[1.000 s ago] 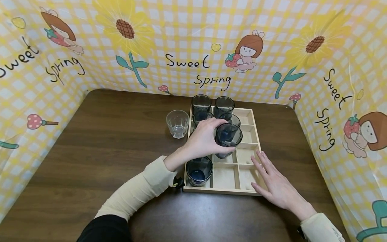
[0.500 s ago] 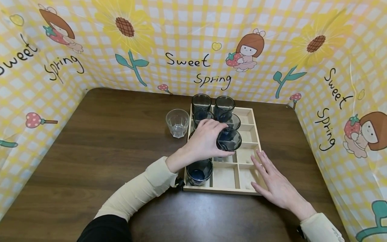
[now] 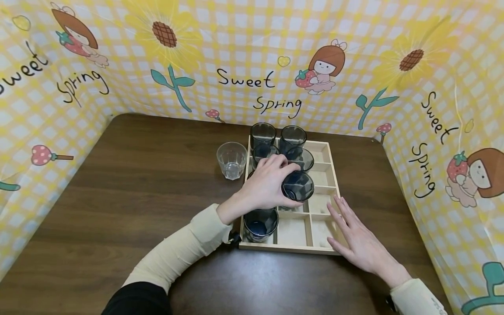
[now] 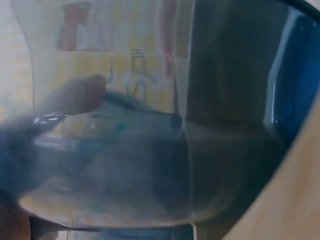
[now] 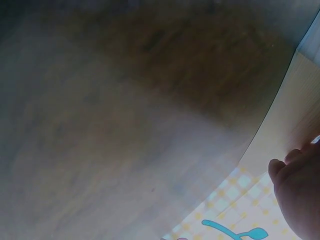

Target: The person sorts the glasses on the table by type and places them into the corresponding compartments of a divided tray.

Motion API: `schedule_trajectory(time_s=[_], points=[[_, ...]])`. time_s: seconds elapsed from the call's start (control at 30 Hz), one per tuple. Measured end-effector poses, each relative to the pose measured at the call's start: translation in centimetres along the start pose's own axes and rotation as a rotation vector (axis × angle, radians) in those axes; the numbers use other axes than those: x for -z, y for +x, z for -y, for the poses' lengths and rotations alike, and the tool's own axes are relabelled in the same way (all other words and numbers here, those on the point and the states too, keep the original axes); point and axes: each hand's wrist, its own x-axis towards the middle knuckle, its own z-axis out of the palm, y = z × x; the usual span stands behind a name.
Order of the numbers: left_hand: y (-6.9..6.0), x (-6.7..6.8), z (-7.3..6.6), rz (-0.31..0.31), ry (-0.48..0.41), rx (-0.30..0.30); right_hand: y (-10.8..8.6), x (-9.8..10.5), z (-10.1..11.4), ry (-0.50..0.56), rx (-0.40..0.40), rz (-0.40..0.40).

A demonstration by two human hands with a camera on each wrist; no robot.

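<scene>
My left hand (image 3: 265, 181) grips a dark tinted drinking glass (image 3: 298, 187) by its rim and side, over the middle column of a wooden compartment tray (image 3: 289, 249). In the left wrist view the tinted glass (image 4: 150, 165) fills most of the frame, very close. Whether its base touches the compartment floor I cannot tell. More tinted glasses stand upright in the left and middle columns, among them a back-left glass (image 3: 263, 134) and a front-left glass (image 3: 260, 225). My right hand (image 3: 360, 243) rests with straight fingers at the tray's right edge; the right wrist view shows its fingertips (image 5: 277, 167).
A clear faceted glass (image 3: 231, 161) stands on the brown wooden table (image 3: 130, 197), left of the tray. Thin dividers split the tray into compartments. A yellow checked cloth (image 3: 236, 39) hangs behind and at both sides.
The glass in my left hand has come down and slightly towards me, into the middle column. Its fingers have shifted a little on the rim. My right hand stays in place.
</scene>
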Motion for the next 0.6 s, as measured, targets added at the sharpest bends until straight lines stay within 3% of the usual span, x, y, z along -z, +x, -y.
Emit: schedule_trajectory(time_s=[0.37,0.6], points=[[-0.18,-0.34,-0.18,0.066,0.014,0.012,-0.51,-0.46,0.23,0.003,0.054,-0.052],[-0.01,-0.19,-0.09,0.074,0.015,0.005,-0.08,-0.2,-0.01,-0.06,0.102,-0.071]])
